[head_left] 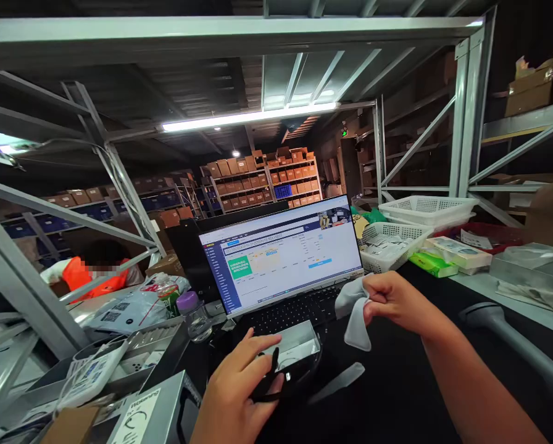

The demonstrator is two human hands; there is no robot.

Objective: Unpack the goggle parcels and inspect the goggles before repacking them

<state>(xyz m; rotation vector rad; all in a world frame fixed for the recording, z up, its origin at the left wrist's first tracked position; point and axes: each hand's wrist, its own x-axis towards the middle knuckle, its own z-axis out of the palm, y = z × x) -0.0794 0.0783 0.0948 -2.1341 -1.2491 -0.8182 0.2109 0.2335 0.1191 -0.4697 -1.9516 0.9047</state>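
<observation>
My left hand is closed on a pair of black glasses, pinching one temple arm, just in front of a small open grey box. My right hand pinches a light grey cleaning cloth that hangs down over the laptop's keyboard. The laptop screen stands open behind both hands and shows a web page. A flat pale strip lies on the black table to the right of the glasses.
White mesh baskets and green packets stand at the right. A scanner handle lies at right. A bottle with a purple cap, bags and boxes crowd the left. A person in orange sits beyond the metal racking.
</observation>
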